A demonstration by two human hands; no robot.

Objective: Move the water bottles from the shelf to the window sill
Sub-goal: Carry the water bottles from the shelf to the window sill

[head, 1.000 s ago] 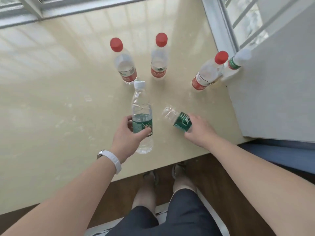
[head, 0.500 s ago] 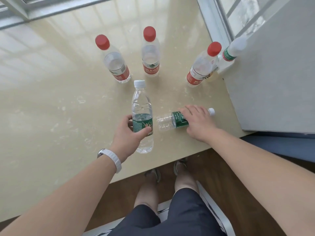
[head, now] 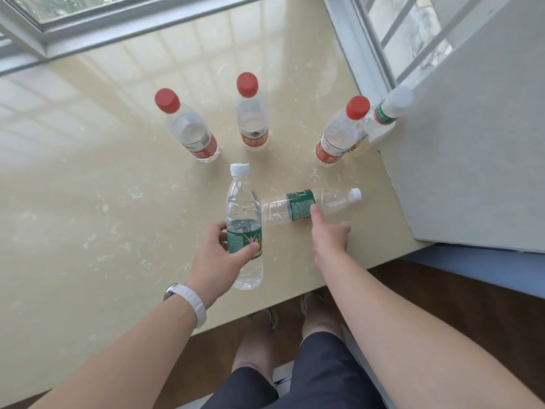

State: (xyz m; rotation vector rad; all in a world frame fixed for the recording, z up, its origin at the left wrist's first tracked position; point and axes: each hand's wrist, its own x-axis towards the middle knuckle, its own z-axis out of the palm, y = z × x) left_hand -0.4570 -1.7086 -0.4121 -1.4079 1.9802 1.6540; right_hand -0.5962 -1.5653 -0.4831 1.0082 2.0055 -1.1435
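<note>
On the beige window sill [head: 88,187] my left hand [head: 216,255] grips an upright clear bottle [head: 243,202] with a green label and white cap. Right beside it a second green-label bottle [head: 300,205] lies on its side, cap pointing right. My right hand [head: 328,234] is just in front of it, one fingertip touching the label, not wrapped around it. Three red-capped bottles [head: 191,134] [head: 252,119] [head: 339,137] stand farther back. Another white-capped bottle [head: 383,116] stands against the wall.
A grey wall panel [head: 472,143] bounds the sill on the right. Window frames [head: 118,19] run along the back and the right corner. The sill's front edge [head: 295,296] is just below my hands, with brown floor and my legs beneath it.
My right hand laid its bottle flat on the sill with the cap to the right, let go and drew back slightly. My left hand kept holding the upright bottle in place.
</note>
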